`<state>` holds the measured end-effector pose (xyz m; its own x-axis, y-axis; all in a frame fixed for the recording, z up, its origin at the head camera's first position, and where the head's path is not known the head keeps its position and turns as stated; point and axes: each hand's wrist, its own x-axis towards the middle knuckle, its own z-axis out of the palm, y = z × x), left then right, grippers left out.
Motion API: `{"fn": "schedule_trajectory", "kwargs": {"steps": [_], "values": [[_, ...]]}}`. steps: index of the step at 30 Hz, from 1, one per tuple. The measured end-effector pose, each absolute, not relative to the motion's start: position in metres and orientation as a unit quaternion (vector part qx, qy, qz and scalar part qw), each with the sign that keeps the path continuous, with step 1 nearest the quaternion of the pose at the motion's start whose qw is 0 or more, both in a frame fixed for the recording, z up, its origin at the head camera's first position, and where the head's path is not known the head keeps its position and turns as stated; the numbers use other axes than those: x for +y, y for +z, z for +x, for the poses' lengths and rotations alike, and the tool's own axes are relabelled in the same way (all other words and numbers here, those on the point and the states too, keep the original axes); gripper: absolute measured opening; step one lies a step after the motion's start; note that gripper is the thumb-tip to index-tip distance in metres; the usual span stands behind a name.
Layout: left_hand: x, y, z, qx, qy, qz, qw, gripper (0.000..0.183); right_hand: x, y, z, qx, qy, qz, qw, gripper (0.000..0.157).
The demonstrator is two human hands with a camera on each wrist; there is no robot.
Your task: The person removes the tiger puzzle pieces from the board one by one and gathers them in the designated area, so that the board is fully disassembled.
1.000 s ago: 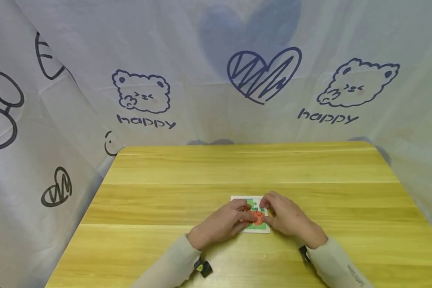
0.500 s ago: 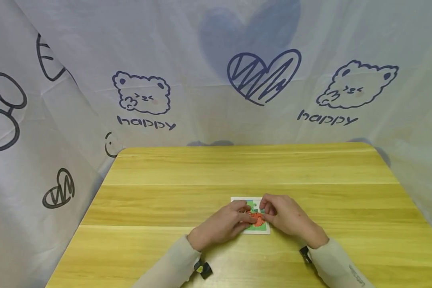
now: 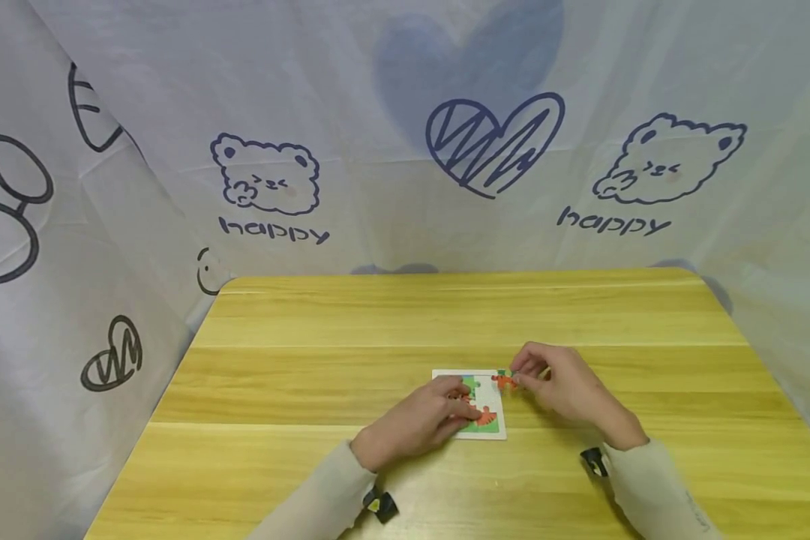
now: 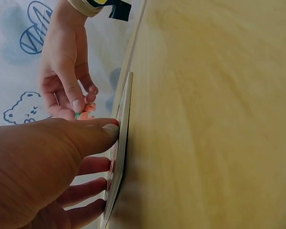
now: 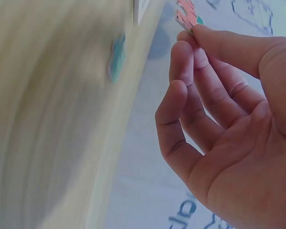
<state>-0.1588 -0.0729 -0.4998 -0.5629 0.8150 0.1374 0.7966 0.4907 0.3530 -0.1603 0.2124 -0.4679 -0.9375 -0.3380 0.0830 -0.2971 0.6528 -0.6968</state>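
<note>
Right hand [image 3: 567, 382] now pinches 1 orange piece [image 3: 505, 381], just lifted off the puzzle board [image 3: 487, 391] to its left, leaving more bare white, so that spot looks unfilled again. Left hand [image 3: 415, 421], fingers loosely spread, still rests on the board; 1 blurred teal piece [image 5: 117, 58] lies on the table [image 3: 310, 367] beneath the right hand.

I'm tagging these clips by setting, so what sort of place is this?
Probably a small curtained-off indoor workspace, though the wider room is out of view. Pale printed cloth hangs behind and beside a wood-grain table, where a small jigsaw puzzle lies under the left hand.
</note>
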Motion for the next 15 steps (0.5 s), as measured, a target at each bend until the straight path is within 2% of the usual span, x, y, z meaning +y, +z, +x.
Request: {"fn": "schedule_trajectory", "kwargs": {"steps": [9, 15], "values": [[-0.073, -0.498, -0.162, 0.855, 0.197, 0.479, 0.019, 0.024, 0.243, -0.470, -0.165, 0.911, -0.388, -0.141, 0.017, 0.009], [-0.072, -0.500, -0.163, 0.855, 0.200, 0.477, 0.028, 0.024, 0.262, -0.474, -0.170, 0.912, -0.391, -0.121, 0.029, 0.008]]}}
